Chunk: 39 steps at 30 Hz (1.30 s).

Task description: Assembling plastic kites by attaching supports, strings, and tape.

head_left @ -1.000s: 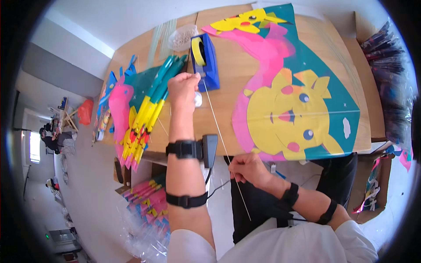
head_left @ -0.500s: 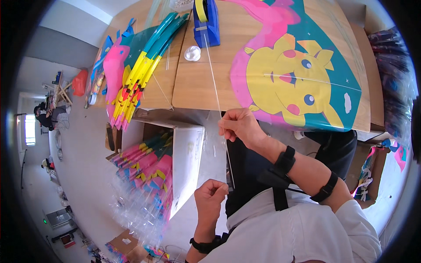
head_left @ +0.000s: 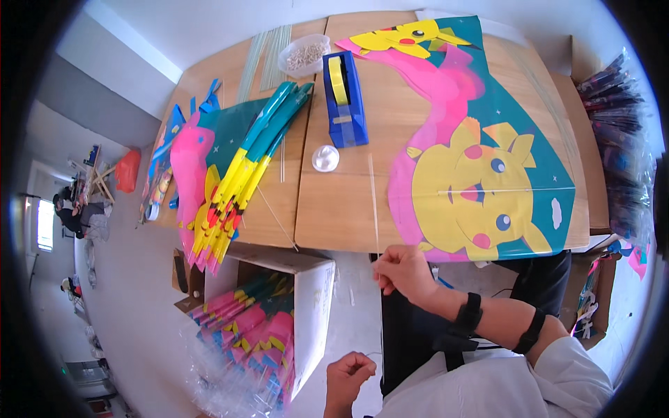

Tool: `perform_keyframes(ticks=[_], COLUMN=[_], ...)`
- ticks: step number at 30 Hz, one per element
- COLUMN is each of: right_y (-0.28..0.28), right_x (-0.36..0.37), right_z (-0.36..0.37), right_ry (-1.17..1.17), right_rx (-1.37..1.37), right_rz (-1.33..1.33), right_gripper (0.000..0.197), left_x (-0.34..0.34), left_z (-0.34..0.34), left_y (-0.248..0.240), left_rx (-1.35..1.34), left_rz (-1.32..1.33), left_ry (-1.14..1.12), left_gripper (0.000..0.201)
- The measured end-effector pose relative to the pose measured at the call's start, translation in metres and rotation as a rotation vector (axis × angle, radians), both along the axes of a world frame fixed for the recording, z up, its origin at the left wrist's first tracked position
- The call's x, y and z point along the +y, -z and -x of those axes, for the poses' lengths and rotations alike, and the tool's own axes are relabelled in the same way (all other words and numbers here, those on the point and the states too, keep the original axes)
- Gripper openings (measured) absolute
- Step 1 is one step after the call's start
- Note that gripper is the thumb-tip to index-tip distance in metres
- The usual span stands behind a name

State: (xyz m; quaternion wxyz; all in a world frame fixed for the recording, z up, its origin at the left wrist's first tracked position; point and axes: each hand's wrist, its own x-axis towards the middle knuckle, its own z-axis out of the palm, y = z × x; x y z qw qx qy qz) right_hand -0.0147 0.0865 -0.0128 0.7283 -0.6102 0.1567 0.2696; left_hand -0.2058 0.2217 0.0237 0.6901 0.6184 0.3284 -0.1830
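Note:
My right hand [head_left: 405, 276] is closed in a pinch on a thin whitish rod [head_left: 374, 209] at the table's front edge. The rod's far end lies over the table, short of a blue tape dispenser [head_left: 348, 111] with a yellow roll. Lower down, my left hand [head_left: 348, 380] is closed with thumb against fingers; whatever it holds is too fine to make out. A thin thread-like line curves beside it. Right of the rod lies a kite sheet [head_left: 550, 209] in green, pink and yellow with a cartoon animal print, a thin rod across it.
A shiny round silvery-white object [head_left: 325, 159] sits before the dispenser. Rolled kites [head_left: 244, 167] lie left, near a tub of small pieces [head_left: 304, 56] and thin rods [head_left: 265, 59]. Below stands a carton [head_left: 315, 313] of bagged kites. Wrapped bundles [head_left: 613, 139] line the right.
The rod's far end has come away from the tape dispenser toward me, with my right hand still pinching it. My view has shifted, showing more of the table's far side.

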Motion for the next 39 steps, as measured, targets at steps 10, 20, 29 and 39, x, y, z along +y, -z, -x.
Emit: perform_keyframes(ticks=[10,20,29,39], right_y=[0.024,-0.008,0.002,-0.017], right_x=[-0.001,0.041,0.033,0.034], right_z=[-0.181,-0.205,-0.174,-0.193], right_ry=[-0.012,0.314,0.321,0.247], right_rx=[-0.477,-0.214,-0.181,-0.445], right_rz=[0.643,-0.160,-0.267,0.230], right_gripper=[0.018,0.011,0.011,0.023], left_x=[0.016,0.016,0.034,0.031], left_z=[0.016,0.014,0.044,0.034], left_y=[0.026,0.028,0.065,0.053], left_rx=[-0.087,-0.111,-0.023,-0.019], left_rz=[0.037,0.055,-0.079,-0.025], left_ry=[0.146,0.150,0.211,0.106], left_gripper=[0.006,0.007,0.006,0.006])
